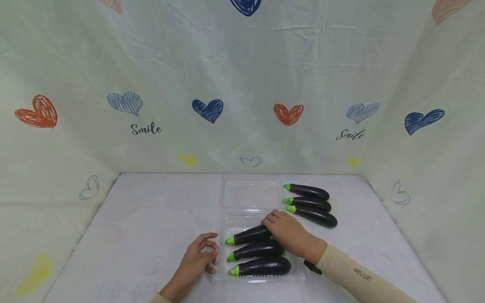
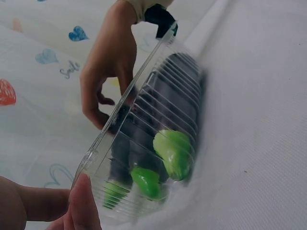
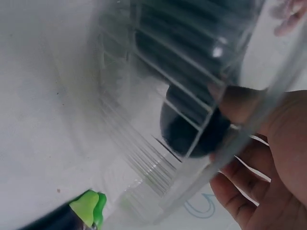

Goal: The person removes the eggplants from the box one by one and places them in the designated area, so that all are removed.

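A clear plastic clamshell container [image 1: 299,275] lies with its lid [image 1: 250,194] folded back. Three dark purple eggplants with green stem ends lie side by side in its base, the nearest eggplant [image 1: 265,266] along the front wall. My right hand [image 1: 289,233] grips the rear eggplant [image 1: 248,234] by its thick end; the right wrist view shows the thumb [image 3: 240,103] against it, seen partly through the ribbed wall. At the container's left edge, my left hand [image 1: 198,256] pinches the rim between thumb [image 2: 84,203] and finger.
Right of the lid, three more eggplants lie on the white tabletop [image 1: 151,219]: a far eggplant [image 1: 308,191], a middle eggplant [image 1: 312,204] and a near eggplant [image 1: 314,216]. A heart-printed curtain [image 1: 246,63] hangs behind and at both sides of the table.
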Action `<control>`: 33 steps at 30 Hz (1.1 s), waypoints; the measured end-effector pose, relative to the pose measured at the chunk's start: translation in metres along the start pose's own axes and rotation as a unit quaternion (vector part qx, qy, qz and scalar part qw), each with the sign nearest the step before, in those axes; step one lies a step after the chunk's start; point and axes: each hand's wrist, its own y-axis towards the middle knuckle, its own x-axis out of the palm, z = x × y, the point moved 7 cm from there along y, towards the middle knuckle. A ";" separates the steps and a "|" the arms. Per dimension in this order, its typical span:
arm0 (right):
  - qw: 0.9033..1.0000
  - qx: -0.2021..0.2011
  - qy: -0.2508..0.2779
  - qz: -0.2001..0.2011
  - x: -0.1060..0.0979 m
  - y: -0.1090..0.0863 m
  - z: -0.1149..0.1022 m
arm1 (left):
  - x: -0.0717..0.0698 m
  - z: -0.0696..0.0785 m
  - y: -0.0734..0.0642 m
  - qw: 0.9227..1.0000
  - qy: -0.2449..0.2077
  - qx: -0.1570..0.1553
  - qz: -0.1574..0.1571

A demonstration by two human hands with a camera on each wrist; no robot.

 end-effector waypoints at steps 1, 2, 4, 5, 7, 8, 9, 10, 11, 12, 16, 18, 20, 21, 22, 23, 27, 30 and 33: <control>1.000 0.003 0.003 0.002 -0.001 0.000 0.001 | 0.000 0.000 0.000 1.000 0.001 0.000 0.000; 1.000 0.007 0.008 0.004 -0.003 -0.001 0.001 | 0.000 0.001 0.000 1.000 0.001 0.000 0.000; 1.000 0.016 0.018 0.011 -0.007 -0.002 0.004 | 0.000 0.001 0.000 1.000 0.002 -0.001 0.001; 0.999 0.022 0.021 0.015 -0.009 -0.004 0.005 | 0.000 0.001 0.000 1.000 0.003 -0.002 0.002; 0.999 0.033 0.024 0.028 -0.015 -0.007 0.009 | 0.000 0.001 0.000 1.000 0.005 -0.003 0.005; 0.998 0.039 0.026 0.037 -0.018 -0.009 0.011 | 0.000 0.001 0.000 1.000 0.005 -0.003 0.006; 0.998 0.044 0.026 0.046 -0.021 -0.012 0.013 | 0.000 0.001 0.000 1.000 0.007 -0.003 0.007; 0.997 0.049 0.025 0.055 -0.024 -0.014 0.015 | 0.000 0.001 0.000 1.000 0.008 -0.003 0.007; 0.996 0.054 0.026 0.065 -0.028 -0.017 0.018 | 0.000 0.001 0.000 1.000 0.008 -0.003 0.007; 0.995 0.059 0.028 0.074 -0.032 -0.020 0.020 | 0.000 0.002 0.000 1.000 0.008 -0.003 0.007; 0.990 0.085 0.039 0.102 -0.047 -0.032 0.032 | 0.000 0.002 -0.001 1.000 0.008 -0.003 0.003; 0.988 0.101 0.043 0.112 -0.054 -0.040 0.039 | 0.000 0.002 -0.001 1.000 0.009 -0.003 -0.001; 0.985 0.115 0.047 0.119 -0.058 -0.049 0.046 | 0.000 0.002 0.000 1.000 0.007 -0.002 -0.001; 0.984 0.122 0.047 0.120 -0.060 -0.054 0.049 | 0.000 0.002 0.000 1.000 0.005 -0.001 -0.001; 0.983 0.130 0.048 0.120 -0.062 -0.059 0.052 | 0.000 0.002 0.000 1.000 0.005 -0.001 -0.001; 0.982 0.138 0.050 0.120 -0.062 -0.063 0.055 | 0.000 0.001 0.000 1.000 0.005 -0.001 -0.001; 0.978 0.166 0.054 0.113 -0.064 -0.080 0.066 | 0.000 0.001 0.000 1.000 0.004 0.000 0.001; 0.975 0.182 0.054 0.114 -0.063 -0.092 0.073 | 0.000 0.001 0.000 1.000 0.006 -0.001 0.002; 0.973 0.192 0.053 0.119 -0.061 -0.102 0.078 | 0.000 0.001 0.000 1.000 0.007 -0.002 0.003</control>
